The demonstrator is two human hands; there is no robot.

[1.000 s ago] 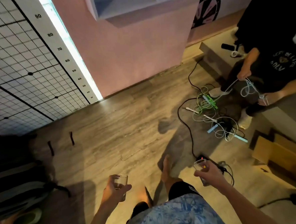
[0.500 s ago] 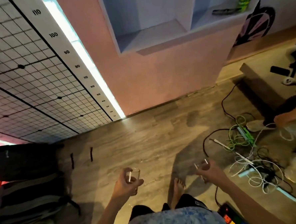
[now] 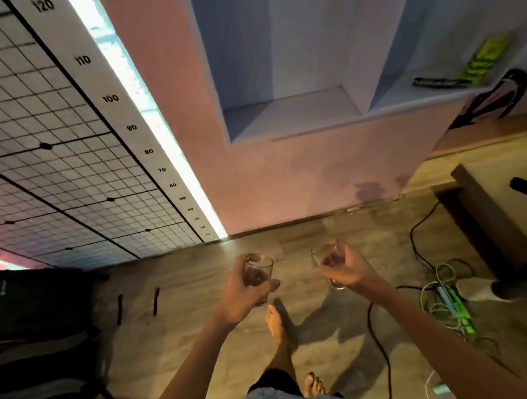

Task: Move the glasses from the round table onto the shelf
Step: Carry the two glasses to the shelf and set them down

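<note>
My left hand (image 3: 244, 290) is wrapped around a clear drinking glass (image 3: 260, 266), held upright at waist height. My right hand (image 3: 348, 268) grips a second clear glass (image 3: 327, 254) the same way, a little to the right. Both arms reach forward over the wooden floor. Ahead and above, a recessed shelf (image 3: 294, 112) is set into the pink wall, with a bare left compartment. Its right compartment (image 3: 419, 92) holds a dark flat object and a green-yellow packet. The round table is out of view.
A grid-marked panel with a height scale (image 3: 111, 99) and a lit strip stands left of the wall. Dark bags (image 3: 37, 308) lie on the floor at left. Tangled cables and a green power strip (image 3: 447, 299) lie at right, beside a low platform (image 3: 503, 203).
I have walked closer to the pink wall; the shelf now fills the upper view. Both hands have risen and come nearer together, each still holding its glass. The seated person has dropped out of view.
</note>
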